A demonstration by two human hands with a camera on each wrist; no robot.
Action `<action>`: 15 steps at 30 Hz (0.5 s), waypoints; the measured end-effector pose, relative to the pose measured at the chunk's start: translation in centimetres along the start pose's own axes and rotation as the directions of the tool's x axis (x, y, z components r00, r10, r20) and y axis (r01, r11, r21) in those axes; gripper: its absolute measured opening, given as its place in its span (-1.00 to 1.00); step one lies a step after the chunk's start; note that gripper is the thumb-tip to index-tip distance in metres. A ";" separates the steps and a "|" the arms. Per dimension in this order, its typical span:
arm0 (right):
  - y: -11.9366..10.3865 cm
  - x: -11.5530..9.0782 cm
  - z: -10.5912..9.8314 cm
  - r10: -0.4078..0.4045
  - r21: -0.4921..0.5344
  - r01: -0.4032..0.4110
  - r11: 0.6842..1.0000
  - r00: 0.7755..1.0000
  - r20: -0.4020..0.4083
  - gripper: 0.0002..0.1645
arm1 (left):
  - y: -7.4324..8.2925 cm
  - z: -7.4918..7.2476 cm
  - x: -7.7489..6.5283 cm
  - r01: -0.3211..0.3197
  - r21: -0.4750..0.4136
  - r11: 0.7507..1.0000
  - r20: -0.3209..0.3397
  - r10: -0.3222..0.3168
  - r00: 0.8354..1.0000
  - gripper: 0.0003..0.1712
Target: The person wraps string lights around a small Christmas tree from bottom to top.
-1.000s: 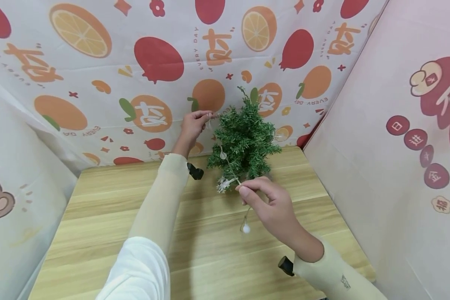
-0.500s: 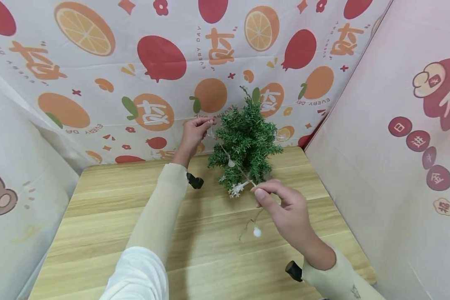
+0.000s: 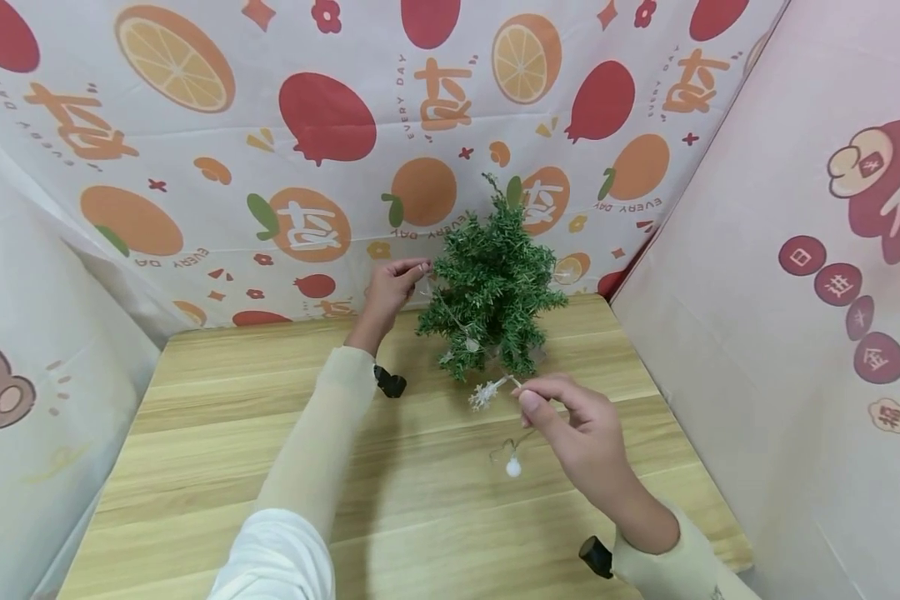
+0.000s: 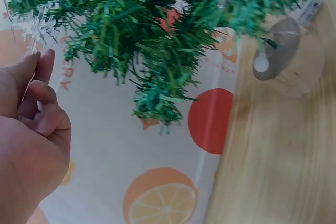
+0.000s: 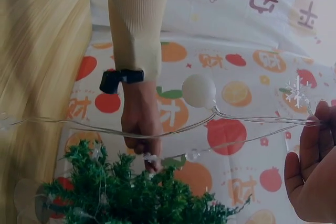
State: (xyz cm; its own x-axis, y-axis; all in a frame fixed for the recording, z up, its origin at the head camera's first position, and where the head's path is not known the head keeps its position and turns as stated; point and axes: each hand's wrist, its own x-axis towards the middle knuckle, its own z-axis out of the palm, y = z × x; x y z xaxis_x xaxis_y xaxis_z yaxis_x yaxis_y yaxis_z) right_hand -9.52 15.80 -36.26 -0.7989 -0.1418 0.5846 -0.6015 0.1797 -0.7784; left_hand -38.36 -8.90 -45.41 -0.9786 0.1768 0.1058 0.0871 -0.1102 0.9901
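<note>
A small green artificial Christmas tree (image 3: 495, 283) stands at the table's far side. Beside its left branches, my left hand (image 3: 392, 298) pinches a string of lights close to a clear snowflake (image 4: 39, 27), seen in the left wrist view. My right hand (image 3: 581, 425) is in front of the tree, pinching the thin wire behind another snowflake light (image 3: 484, 395). From that hand the wire trails with a white ball light (image 3: 513, 467) hanging over the table. A further light (image 3: 472, 344) lies against the front branches, on the wire between the hands.
The wooden table (image 3: 217, 450) ends at a fruit-printed backdrop (image 3: 255, 200) close behind the tree. Printed cloth walls stand at left and right. Black wrist cameras (image 3: 388, 382) sit on both sleeves. A round base (image 4: 310, 72) shows beneath the tree in the left wrist view.
My left hand has come down along the tree's left side, still pinching the string. The right hand has moved rightward and slightly nearer, carrying the snowflake and ball lights; the wire between hands hangs lower.
</note>
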 end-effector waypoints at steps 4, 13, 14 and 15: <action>0.0 0.0 -0.8 0.034 -0.033 -0.036 0.999 0.998 -0.043 -0.81 | -0.7 0.3 -0.4 0.020 0.017 1.000 -0.015 -0.020 1.000 -0.71; -0.1 0.8 -2.7 0.062 -0.079 -0.075 0.994 0.986 -0.155 -0.87 | -1.6 0.7 -1.0 0.034 0.171 0.985 -0.008 -0.033 0.999 -0.61; -0.1 0.8 -2.8 0.059 -0.071 -0.072 0.995 0.983 -0.173 -0.86 | -1.7 0.7 -1.1 0.040 0.175 0.984 0.000 -0.041 0.999 -0.59; -0.1 0.9 -2.9 0.056 -0.065 -0.070 0.995 0.980 -0.190 -0.86 | -1.8 0.7 -1.1 0.045 0.178 0.983 0.007 -0.047 0.999 -0.59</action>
State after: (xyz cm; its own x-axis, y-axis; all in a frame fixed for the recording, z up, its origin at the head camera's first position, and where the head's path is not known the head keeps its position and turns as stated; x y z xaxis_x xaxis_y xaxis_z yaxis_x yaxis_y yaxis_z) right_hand -10.24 18.52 -35.01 -0.8179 0.0562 0.5726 -0.5433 0.2519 -0.8009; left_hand -37.31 -8.24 -47.28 -0.9801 0.1890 0.0599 0.0750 0.0736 0.9945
